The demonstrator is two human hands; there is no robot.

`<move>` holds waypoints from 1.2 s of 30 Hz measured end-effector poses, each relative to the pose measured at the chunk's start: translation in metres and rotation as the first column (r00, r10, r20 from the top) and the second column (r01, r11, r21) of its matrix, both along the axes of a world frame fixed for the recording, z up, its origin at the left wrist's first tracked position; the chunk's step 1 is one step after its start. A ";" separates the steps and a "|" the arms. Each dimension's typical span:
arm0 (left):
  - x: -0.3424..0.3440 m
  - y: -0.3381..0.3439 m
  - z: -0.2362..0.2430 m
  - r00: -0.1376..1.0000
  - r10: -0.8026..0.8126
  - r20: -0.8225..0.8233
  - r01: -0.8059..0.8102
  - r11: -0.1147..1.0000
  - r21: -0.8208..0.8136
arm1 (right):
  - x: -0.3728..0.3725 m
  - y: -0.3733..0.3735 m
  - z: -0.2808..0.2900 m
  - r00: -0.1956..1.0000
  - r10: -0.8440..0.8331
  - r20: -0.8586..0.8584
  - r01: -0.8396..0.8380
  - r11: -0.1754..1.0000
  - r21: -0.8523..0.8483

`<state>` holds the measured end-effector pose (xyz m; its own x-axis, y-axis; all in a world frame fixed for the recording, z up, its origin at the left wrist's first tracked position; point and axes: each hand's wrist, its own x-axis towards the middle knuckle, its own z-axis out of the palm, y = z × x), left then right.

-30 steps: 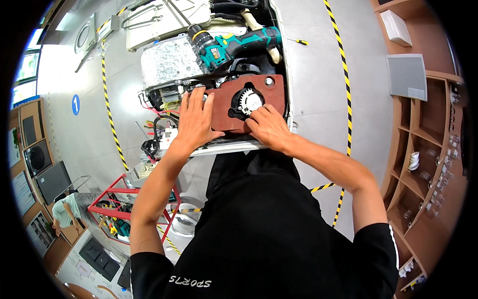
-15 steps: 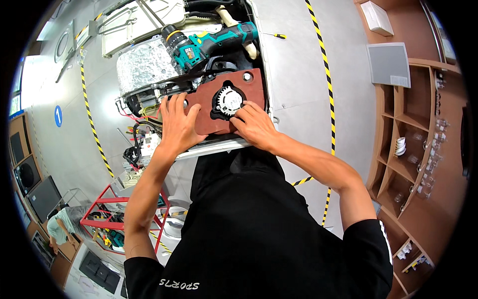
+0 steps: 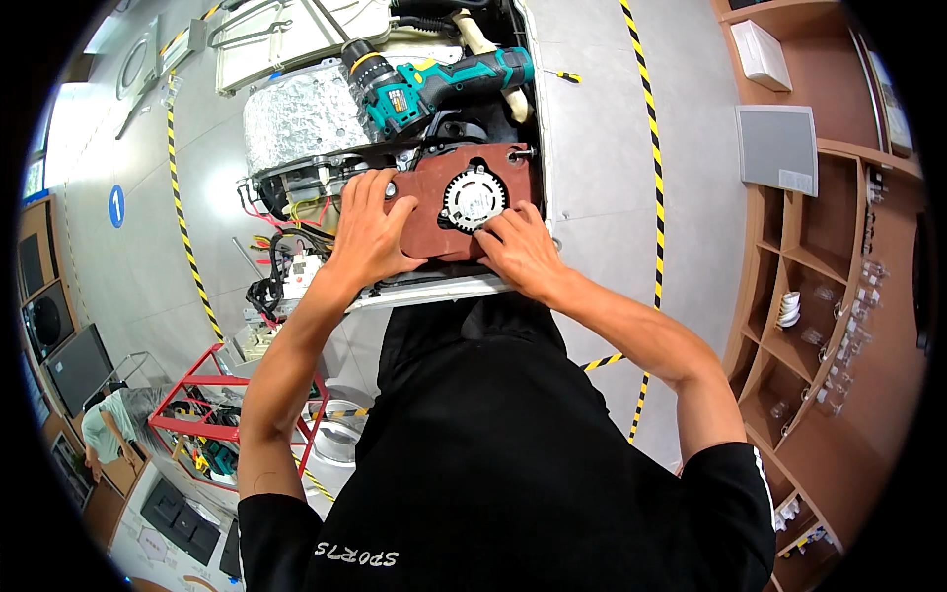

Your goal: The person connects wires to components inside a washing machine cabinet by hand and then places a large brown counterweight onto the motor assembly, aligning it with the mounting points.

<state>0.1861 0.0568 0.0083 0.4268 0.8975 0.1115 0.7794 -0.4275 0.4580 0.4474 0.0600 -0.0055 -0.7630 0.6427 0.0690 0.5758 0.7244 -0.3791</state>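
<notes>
Lying spread, the left hand (image 3: 367,235) touches the reddish block (image 3: 424,192); I cannot tell if the right hand (image 3: 521,255) grasps the white disc (image 3: 474,195) by its near edge. Uneven pressure could tilt it.

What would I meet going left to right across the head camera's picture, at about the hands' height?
Round blue floor sign → left striped floor tape → left hand → white toothed wheel → right hand → right striped floor tape → wooden shelves.
</notes>
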 end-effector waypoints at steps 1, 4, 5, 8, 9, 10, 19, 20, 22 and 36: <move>-0.001 0.000 0.000 1.000 -0.003 0.006 0.003 1.000 0.001 | -0.001 0.000 -0.001 1.000 0.009 0.013 -0.009 1.000 0.001; -0.002 0.001 -0.001 1.000 -0.013 0.027 0.013 1.000 0.002 | -0.001 0.003 -0.002 0.999 0.031 0.011 -0.031 0.999 -0.018; -0.003 0.001 -0.002 0.999 -0.016 0.037 0.016 1.000 0.001 | -0.001 0.005 0.001 0.999 0.035 -0.017 -0.035 0.999 -0.039; -0.005 0.001 -0.006 0.999 -0.015 0.040 0.014 1.000 0.018 | 0.005 0.017 0.008 0.995 0.093 -0.021 -0.094 0.991 -0.096; -0.006 0.000 -0.008 0.999 -0.013 0.033 0.012 1.000 0.024 | 0.008 0.020 0.011 0.993 0.121 -0.014 -0.122 0.986 -0.116; -0.005 0.000 -0.010 0.999 -0.003 0.037 0.001 0.999 0.046 | 0.009 0.024 0.015 0.989 0.141 -0.042 -0.142 0.990 -0.016; -0.007 -0.009 -0.011 0.998 0.051 -0.041 -0.049 0.997 0.059 | 0.005 0.012 0.000 0.996 0.077 -0.054 -0.077 0.997 0.018; -0.005 -0.011 -0.009 0.996 0.069 -0.053 -0.065 0.996 0.069 | 0.006 0.010 -0.001 0.995 0.067 -0.071 -0.067 0.998 0.008; -0.004 -0.019 -0.003 0.994 0.100 -0.043 -0.096 0.993 0.072 | 0.006 0.009 0.005 0.996 0.045 -0.081 -0.051 0.996 -0.068; -0.023 -0.041 -0.013 0.775 0.601 0.195 -0.503 0.774 -0.385 | -0.002 0.085 0.027 0.899 -0.386 -0.209 0.310 0.895 -0.320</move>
<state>0.1628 0.0162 -0.0046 -0.1628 0.9734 -0.1614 0.6441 0.2288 0.7299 0.4453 0.1449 0.0214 -0.4652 0.8850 0.0170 0.6244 0.3417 -0.7024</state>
